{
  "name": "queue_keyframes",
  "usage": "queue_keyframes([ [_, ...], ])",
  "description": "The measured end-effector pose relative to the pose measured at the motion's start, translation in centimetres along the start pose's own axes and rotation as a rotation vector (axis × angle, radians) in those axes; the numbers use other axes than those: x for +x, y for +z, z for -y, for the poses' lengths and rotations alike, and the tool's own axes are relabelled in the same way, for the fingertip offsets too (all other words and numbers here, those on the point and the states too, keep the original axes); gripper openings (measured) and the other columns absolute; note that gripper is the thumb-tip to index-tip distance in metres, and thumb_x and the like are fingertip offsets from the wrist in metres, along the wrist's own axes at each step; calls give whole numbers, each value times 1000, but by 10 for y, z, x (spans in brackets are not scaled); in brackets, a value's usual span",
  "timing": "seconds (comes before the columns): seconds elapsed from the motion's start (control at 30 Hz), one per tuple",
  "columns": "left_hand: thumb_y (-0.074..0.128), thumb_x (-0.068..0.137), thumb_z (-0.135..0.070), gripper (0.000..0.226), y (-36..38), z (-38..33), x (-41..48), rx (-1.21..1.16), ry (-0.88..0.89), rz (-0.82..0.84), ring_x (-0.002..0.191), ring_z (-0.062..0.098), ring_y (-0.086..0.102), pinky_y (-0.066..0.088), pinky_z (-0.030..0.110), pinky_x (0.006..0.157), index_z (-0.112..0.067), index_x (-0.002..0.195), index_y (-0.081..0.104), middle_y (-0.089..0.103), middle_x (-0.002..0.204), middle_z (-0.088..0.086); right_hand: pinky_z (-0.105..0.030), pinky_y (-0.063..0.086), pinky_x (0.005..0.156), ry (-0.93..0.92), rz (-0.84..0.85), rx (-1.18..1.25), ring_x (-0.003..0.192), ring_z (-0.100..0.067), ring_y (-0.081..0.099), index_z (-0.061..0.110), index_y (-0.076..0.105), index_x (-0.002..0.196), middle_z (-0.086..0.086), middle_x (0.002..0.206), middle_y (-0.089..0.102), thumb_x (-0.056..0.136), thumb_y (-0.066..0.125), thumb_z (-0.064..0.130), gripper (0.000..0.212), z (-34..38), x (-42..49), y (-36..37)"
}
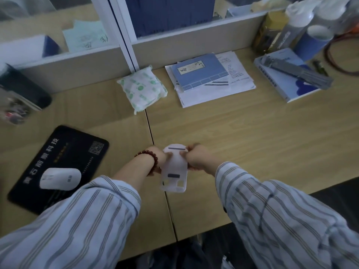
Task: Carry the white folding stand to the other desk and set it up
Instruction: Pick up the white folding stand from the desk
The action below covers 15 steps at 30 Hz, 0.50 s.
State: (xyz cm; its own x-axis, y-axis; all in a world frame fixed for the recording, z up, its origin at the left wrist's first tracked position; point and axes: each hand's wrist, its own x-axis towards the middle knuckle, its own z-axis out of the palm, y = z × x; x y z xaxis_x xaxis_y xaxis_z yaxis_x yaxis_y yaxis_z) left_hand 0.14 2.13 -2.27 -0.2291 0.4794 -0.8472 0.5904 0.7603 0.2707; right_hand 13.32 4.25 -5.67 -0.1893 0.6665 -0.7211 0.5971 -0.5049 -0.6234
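Both hands grip the stand [174, 171] just above the desk seam [150, 131]: left hand [158, 160] and right hand [196, 159] pinch its opposite edges. It is flat white plastic with two dark strips and cutouts.

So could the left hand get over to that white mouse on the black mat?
Probably yes: the desk between the left hand and the white mouse lies bare, but it grips the white folding stand and must release first.

You're looking at the white folding stand [174, 169] — flat rounded plastic, dark strips near both ends, two cut-outs at the near end — held above the seam between desks.
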Motion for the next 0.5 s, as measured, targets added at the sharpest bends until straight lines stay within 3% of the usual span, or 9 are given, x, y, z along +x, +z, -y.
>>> queue_keyframes([
  [0.1,48,89,-42,44,-8,-13,-11,-93,127,-127,99,35,64,55,43,85,-5,110,59,66,107,19,-46,58,80,-94,-72,7,86,-33,67,0,58,102,-18,91,64,93,51,25,28,16,-13,-16],
  [0.17,48,89,-38,36,-12,-22,-21,-124,236,-216,97,34,61,52,43,86,-6,105,56,63,105,18,-35,59,67,-148,-101,33,73,-28,67,-4,61,99,-18,85,66,93,52,23,29,29,-25,-29],
  [0.23,46,92,-34,23,-17,-30,-34,-112,329,-310,89,28,55,46,36,78,-11,97,49,57,95,9,-29,58,60,-187,-138,36,68,-25,66,5,58,79,-11,75,63,91,53,23,23,42,-41,-40],
  [0.33,43,93,-32,22,-26,-39,-63,-74,449,-413,82,23,49,35,30,67,-11,93,46,51,81,1,-41,59,76,-230,-216,69,78,-28,68,13,50,67,-6,69,60,88,58,26,26,59,-73,-54],
  [0.4,43,93,-34,23,-31,-42,-84,-56,527,-460,82,22,48,33,30,65,-11,93,48,51,81,0,-30,57,64,-271,-266,80,64,-17,64,12,52,69,-3,65,59,89,58,27,26,66,-99,-64],
  [0.5,44,92,-36,28,-35,-47,-120,-125,627,-540,86,22,50,35,29,73,-11,104,53,54,94,2,-15,47,43,-354,-318,160,53,-9,62,10,58,76,-3,67,65,92,56,26,22,71,-141,-77],
])
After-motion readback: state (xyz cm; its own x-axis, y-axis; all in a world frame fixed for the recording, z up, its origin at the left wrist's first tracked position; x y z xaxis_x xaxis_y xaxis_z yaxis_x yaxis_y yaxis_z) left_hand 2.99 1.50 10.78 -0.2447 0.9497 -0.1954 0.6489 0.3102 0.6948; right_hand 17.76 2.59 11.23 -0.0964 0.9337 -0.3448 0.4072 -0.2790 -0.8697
